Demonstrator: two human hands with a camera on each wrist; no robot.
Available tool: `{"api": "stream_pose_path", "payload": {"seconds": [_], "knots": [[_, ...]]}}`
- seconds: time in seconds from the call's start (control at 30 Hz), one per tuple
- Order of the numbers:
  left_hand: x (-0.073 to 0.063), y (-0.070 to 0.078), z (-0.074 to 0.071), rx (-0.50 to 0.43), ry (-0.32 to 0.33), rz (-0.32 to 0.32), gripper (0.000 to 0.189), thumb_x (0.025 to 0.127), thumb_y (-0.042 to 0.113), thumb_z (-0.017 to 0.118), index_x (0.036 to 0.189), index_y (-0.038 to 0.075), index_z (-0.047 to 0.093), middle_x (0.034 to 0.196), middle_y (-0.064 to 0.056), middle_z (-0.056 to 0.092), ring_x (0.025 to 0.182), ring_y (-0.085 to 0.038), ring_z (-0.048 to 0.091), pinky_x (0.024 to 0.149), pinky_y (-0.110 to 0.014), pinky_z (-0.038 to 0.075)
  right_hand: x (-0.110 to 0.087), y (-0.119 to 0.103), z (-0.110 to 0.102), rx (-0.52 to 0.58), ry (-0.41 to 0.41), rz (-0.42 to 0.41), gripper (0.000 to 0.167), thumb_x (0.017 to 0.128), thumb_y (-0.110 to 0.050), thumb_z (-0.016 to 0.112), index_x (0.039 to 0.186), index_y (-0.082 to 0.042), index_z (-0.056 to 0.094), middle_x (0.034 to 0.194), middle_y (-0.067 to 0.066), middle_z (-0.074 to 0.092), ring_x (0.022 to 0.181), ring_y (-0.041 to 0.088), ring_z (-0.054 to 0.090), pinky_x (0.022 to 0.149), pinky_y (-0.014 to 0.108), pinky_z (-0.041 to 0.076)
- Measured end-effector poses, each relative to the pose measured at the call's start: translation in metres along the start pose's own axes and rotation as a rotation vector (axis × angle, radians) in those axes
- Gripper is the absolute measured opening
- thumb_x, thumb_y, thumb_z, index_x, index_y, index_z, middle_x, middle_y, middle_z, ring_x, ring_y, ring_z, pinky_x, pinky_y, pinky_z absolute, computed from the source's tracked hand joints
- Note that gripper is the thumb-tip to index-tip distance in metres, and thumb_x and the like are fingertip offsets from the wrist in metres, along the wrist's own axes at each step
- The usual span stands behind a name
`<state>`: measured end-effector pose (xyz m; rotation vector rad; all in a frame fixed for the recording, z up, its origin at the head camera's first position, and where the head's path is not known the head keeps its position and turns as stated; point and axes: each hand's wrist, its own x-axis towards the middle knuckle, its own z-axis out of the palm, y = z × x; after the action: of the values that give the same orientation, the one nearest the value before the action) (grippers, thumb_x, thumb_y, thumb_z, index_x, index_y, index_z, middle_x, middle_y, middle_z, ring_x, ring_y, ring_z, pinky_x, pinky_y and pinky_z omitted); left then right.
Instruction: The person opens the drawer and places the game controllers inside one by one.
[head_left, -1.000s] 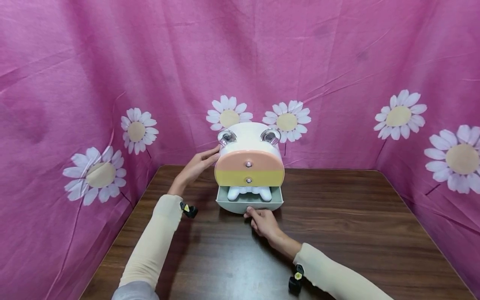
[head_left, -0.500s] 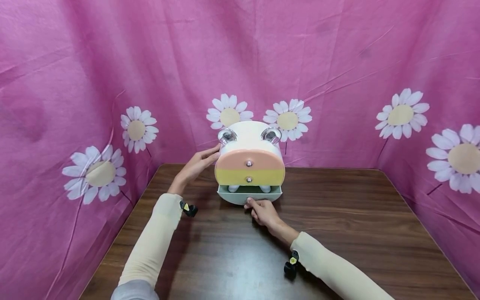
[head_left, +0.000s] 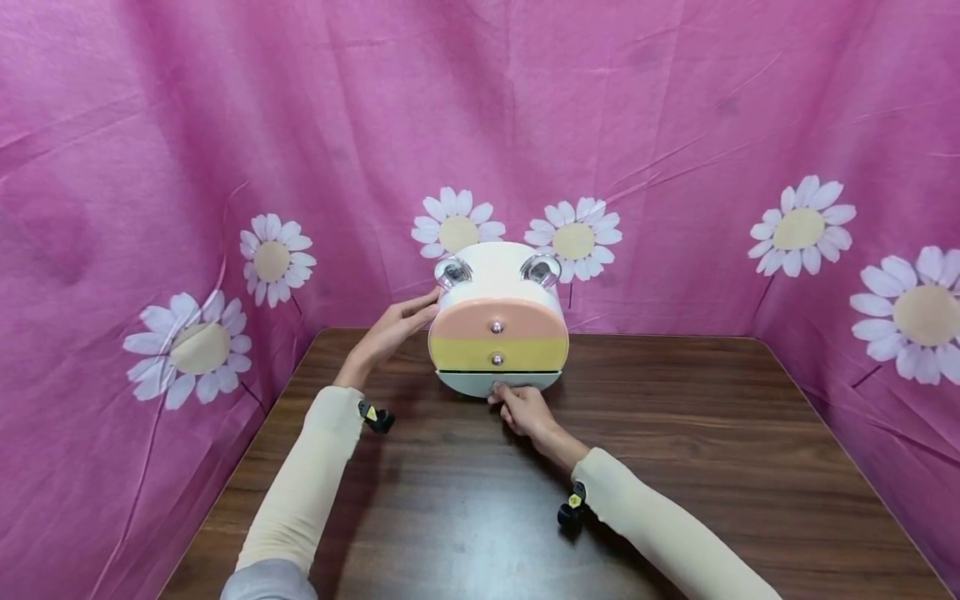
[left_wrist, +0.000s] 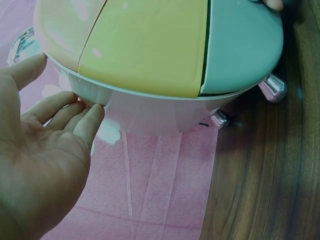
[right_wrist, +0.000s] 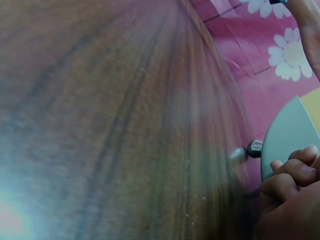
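Note:
A small rounded cabinet (head_left: 498, 275) with a white body and two shiny eye-like rings stands on the table. Its front has an orange drawer (head_left: 457, 321), a yellow drawer (head_left: 453, 354) and, lowest, a pale green drawer (left_wrist: 245, 45). A thin dark gap runs above the green drawer. My right hand (head_left: 528, 412) pinches the knob of that drawer between thumb and curled fingers, which mostly hide the knob. With fingers extended, my left hand (left_wrist: 50, 150) rests its fingertips against the cabinet's white left side. The green drawer's inside is hidden.
The dark wooden table (head_left: 675, 458) extends to both sides and in front of the cabinet. A pink cloth (head_left: 637, 108) printed with daisies hangs behind and at both sides. Short shiny feet (left_wrist: 272, 89) hold the cabinet off the table.
My right hand has pushed the green drawer back into the cabinet, nearly flush. The white object inside it has gone out of sight. My left hand has stayed against the side.

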<state>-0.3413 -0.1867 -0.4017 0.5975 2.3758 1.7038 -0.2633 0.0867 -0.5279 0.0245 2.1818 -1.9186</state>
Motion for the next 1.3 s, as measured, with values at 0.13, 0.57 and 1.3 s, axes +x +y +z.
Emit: {"api": "stream_pose_path", "payload": {"seconds": [0.13,0.57,1.3], "knots": [[-0.001,-0.001,0.000,0.010,-0.003,-0.007,0.060,0.109,0.043,0.062,0.163,0.025,0.045,0.171,0.008,0.041,0.160,-0.020,0.033,0.130,-0.049,0.036,0.004,-0.001,0.000,0.000,0.010,0.007,0.056,0.113,-0.042,0.053,0.114,0.008,0.076,0.053,-0.007,0.051,0.043,0.005,0.034,0.040,0.018,0.026],[0.000,-0.003,-0.003,0.016,-0.009,-0.010,0.060,0.109,0.045,0.061,0.164,0.026,0.044,0.172,0.007,0.039,0.160,-0.022,0.036,0.129,-0.052,0.036,0.006,-0.002,0.002,0.038,0.022,0.050,0.056,0.111,-0.046,0.055,0.113,0.004,0.078,0.056,-0.008,0.054,0.046,0.003,0.040,0.040,0.017,0.030],[0.003,-0.003,0.003,0.056,0.012,0.035,0.059,0.109,0.046,0.060,0.163,0.028,0.045,0.171,0.009,0.041,0.161,-0.019,0.032,0.131,-0.051,0.032,0.004,-0.005,-0.012,0.015,-0.023,0.079,0.062,0.109,-0.053,0.057,0.116,0.006,0.076,0.056,-0.008,0.053,0.044,0.001,0.039,0.040,0.016,0.031]]}}
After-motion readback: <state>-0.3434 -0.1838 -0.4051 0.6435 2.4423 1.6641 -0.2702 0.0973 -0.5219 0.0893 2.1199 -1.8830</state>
